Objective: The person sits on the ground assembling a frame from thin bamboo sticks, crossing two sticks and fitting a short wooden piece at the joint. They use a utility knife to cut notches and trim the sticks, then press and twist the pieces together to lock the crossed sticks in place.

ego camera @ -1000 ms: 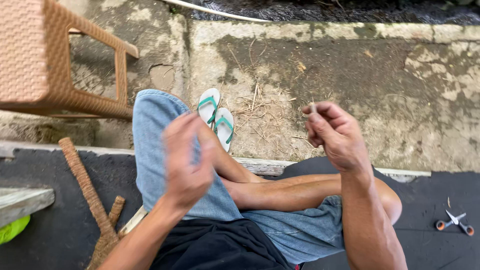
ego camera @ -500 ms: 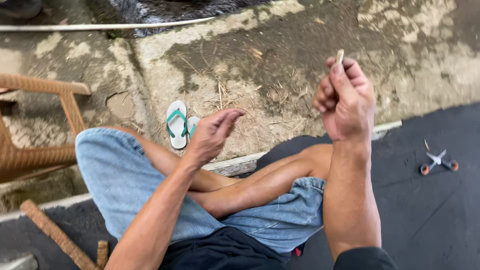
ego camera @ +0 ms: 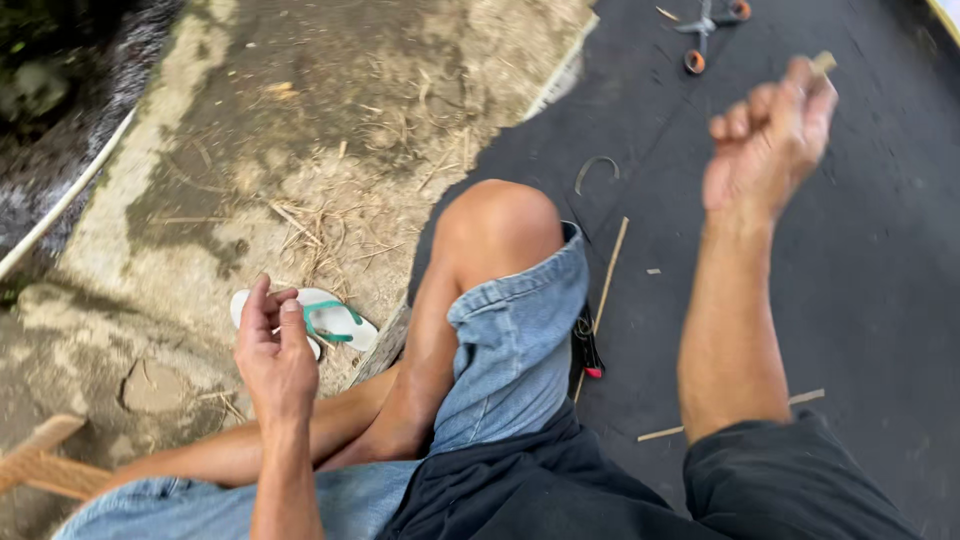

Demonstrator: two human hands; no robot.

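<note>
Held piece: a small pale, straw-coloured stub, short and blunt, poking out above the right hand; blurred, so its material cannot be told.
Right hand: right hand raised over the black mat, fingers curled into a loose fist, pinching the stub at the fingertips.
Left hand: left hand held over the ground, fingers bent narrow toward the thumb; whether anything lies between them cannot be told.
Near the left hand: a white flip-flop with green straps on the dirt just beyond it.
Mat: black mat fills the right side; its edge runs diagonally from top centre down past the bent knee.
On the mat: scissors with orange handles at the top, well apart from the right hand; 1 thin bamboo strip beside the knee; a curved sliver above the knee.
Open room: bare mat around and below the right forearm.
Left edge: woven chair leg at the lower left corner.
</note>
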